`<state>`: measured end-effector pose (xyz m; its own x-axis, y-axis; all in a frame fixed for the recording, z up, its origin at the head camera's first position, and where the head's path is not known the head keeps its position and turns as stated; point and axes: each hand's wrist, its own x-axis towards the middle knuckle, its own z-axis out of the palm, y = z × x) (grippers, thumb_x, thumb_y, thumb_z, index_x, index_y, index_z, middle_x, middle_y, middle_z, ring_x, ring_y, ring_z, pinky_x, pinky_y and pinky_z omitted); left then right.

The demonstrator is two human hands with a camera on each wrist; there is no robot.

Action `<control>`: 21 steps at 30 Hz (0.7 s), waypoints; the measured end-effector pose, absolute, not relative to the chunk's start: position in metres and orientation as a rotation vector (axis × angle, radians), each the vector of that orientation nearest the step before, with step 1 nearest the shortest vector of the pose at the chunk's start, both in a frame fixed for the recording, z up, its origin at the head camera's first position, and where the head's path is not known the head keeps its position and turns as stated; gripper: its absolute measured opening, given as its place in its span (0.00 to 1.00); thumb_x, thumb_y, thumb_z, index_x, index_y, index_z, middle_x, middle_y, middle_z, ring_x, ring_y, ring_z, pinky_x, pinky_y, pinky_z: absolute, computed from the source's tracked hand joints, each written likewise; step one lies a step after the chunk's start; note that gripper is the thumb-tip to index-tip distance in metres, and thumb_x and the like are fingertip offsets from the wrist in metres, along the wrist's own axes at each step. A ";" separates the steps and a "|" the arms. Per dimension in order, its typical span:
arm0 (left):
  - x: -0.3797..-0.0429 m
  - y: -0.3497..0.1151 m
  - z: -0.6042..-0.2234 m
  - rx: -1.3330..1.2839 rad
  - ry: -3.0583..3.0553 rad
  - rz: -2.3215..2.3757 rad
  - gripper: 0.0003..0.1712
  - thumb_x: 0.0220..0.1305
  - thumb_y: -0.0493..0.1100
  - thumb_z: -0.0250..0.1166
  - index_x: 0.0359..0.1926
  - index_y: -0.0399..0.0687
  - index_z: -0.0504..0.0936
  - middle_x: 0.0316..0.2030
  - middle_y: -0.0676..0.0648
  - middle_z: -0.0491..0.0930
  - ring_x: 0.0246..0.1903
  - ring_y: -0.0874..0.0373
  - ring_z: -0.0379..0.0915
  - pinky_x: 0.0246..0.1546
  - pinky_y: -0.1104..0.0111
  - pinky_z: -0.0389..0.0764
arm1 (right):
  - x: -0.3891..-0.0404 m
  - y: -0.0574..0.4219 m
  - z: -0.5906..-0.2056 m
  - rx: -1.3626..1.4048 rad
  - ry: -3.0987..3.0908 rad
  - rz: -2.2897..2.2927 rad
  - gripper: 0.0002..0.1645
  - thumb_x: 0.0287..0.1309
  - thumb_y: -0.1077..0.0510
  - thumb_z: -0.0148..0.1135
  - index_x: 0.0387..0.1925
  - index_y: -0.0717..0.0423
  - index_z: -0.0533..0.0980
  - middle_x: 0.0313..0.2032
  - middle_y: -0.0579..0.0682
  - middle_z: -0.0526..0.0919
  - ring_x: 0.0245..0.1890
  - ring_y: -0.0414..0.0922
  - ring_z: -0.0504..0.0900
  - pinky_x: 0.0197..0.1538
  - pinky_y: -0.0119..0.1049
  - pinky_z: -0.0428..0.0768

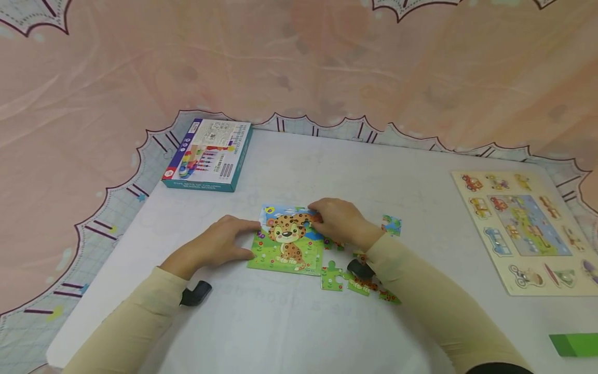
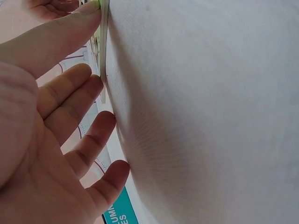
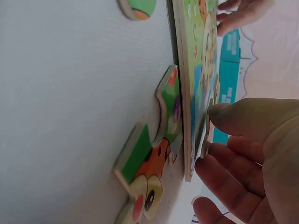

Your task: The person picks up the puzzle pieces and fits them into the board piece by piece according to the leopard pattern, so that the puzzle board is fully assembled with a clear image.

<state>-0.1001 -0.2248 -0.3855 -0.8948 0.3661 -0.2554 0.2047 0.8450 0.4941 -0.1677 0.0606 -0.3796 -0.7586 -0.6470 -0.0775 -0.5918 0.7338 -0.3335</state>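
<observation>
A square puzzle board [image 1: 263,259] with a spotted leopard cub on green grass lies flat in front of me. My left hand [image 1: 215,241] touches its left edge with thumb and index finger, and the remaining fingers rest on the tabletop in the left wrist view. Over the board's far right part, my right hand [image 1: 343,221] pinches a thin puzzle piece [image 3: 208,123] between thumb and fingertips. The picture side of that piece is mostly hidden. Loose pieces lie right of the board, including a green one [image 1: 330,278] and a blue-green one [image 1: 392,224].
A teal-sided box [image 1: 210,156] lies at the table's far left. On the right is a cream board with vehicle and toy pictures [image 1: 504,270]. A green block [image 1: 576,345] sits at the near right. My right forearm passes over several loose pieces on the white table [image 1: 280,322].
</observation>
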 end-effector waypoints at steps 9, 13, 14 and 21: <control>-0.100 -0.225 -0.386 0.415 2.672 0.668 0.38 0.57 0.46 0.76 0.68 0.47 0.75 0.64 0.44 0.75 0.65 0.41 0.62 0.65 0.44 0.65 | -0.168 0.052 -0.381 -0.988 2.748 -0.445 0.22 0.68 0.54 0.60 0.59 0.59 0.78 0.52 0.53 0.84 0.48 0.48 0.82 0.49 0.44 0.81; -0.100 -0.224 -0.387 0.408 2.669 0.665 0.38 0.57 0.46 0.76 0.68 0.48 0.75 0.64 0.44 0.75 0.65 0.41 0.62 0.65 0.44 0.65 | -0.168 0.048 -0.382 -0.978 2.744 -0.438 0.22 0.68 0.54 0.60 0.59 0.58 0.78 0.51 0.52 0.84 0.47 0.48 0.82 0.48 0.44 0.81; -0.100 -0.224 -0.386 0.407 2.669 0.663 0.38 0.57 0.46 0.76 0.68 0.48 0.75 0.64 0.44 0.74 0.65 0.41 0.62 0.65 0.44 0.65 | -0.168 0.047 -0.383 -0.977 2.744 -0.432 0.22 0.68 0.54 0.60 0.59 0.58 0.78 0.51 0.52 0.84 0.47 0.47 0.82 0.48 0.43 0.81; -0.099 -0.224 -0.385 0.409 2.671 0.661 0.38 0.57 0.46 0.76 0.68 0.48 0.75 0.64 0.44 0.75 0.65 0.41 0.62 0.65 0.44 0.65 | -0.168 0.043 -0.383 -0.959 2.742 -0.408 0.23 0.68 0.53 0.61 0.60 0.58 0.78 0.53 0.52 0.83 0.49 0.47 0.81 0.51 0.44 0.80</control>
<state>-0.0991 -0.2243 -0.3849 -0.8943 0.3567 -0.2701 0.1895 0.8489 0.4933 -0.1684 0.0427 -0.3834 -0.7670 -0.6333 -0.1032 -0.5758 0.7503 -0.3249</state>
